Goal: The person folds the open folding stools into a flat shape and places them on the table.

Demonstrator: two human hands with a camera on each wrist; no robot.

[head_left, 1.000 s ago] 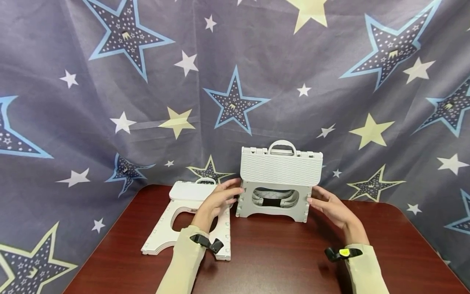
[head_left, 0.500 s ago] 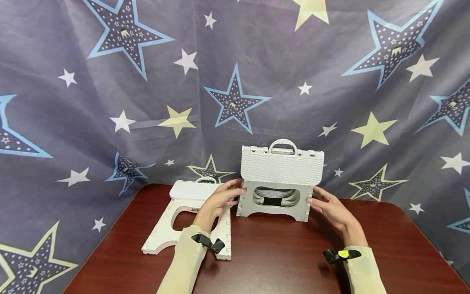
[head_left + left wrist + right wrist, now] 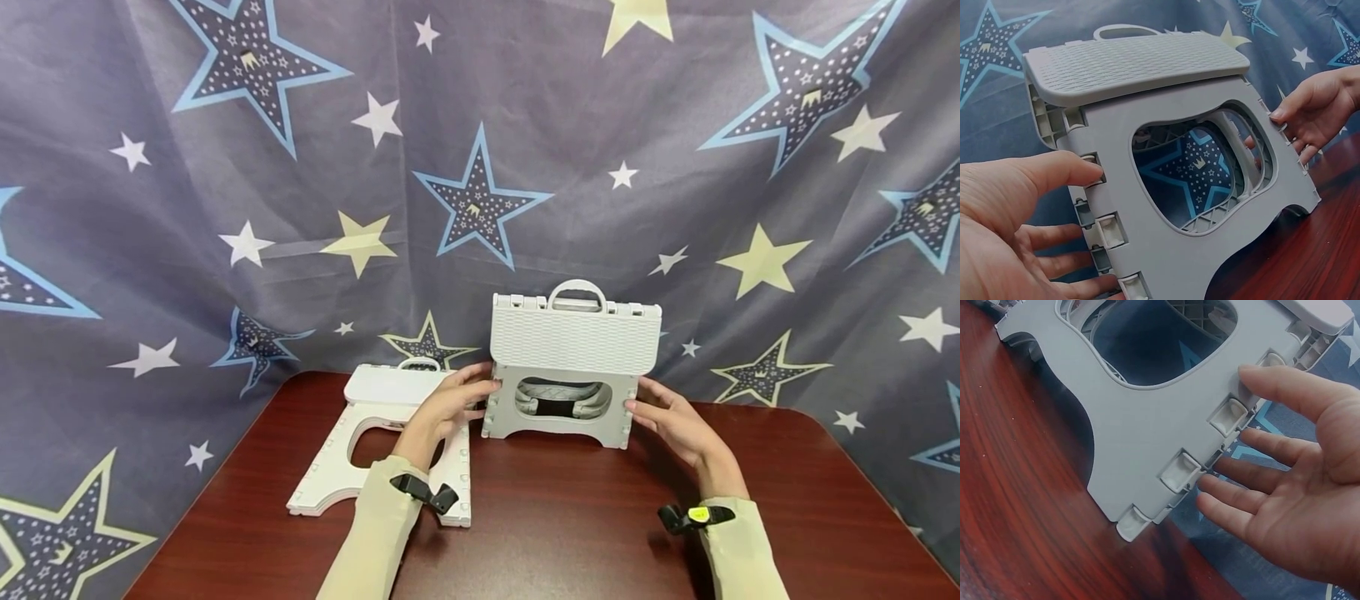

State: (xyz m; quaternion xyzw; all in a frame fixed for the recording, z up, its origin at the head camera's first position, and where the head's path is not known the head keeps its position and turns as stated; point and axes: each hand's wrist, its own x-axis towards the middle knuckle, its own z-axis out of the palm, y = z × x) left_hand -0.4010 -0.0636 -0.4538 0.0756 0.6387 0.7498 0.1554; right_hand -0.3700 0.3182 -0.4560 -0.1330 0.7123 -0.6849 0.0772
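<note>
A light grey folding stool stands on the far part of the table, its handle upward and its textured seat half facing me. My left hand holds its left side edge; in the left wrist view the thumb lies on the front panel and the other fingers reach along the hinged side. On the opposite edge, my right hand has its thumb on the front panel and its fingertips at the hinges. A second, white folding stool lies folded flat at left, partly hidden by my left arm.
The dark red wooden table has rounded far corners. Right behind it hangs a grey-blue cloth printed with stars. Both wrists carry black straps, and the sleeves are pale.
Almost nothing moves: both hands keep their places on the grey stool's side edges. The whole head view has shifted very slightly.
</note>
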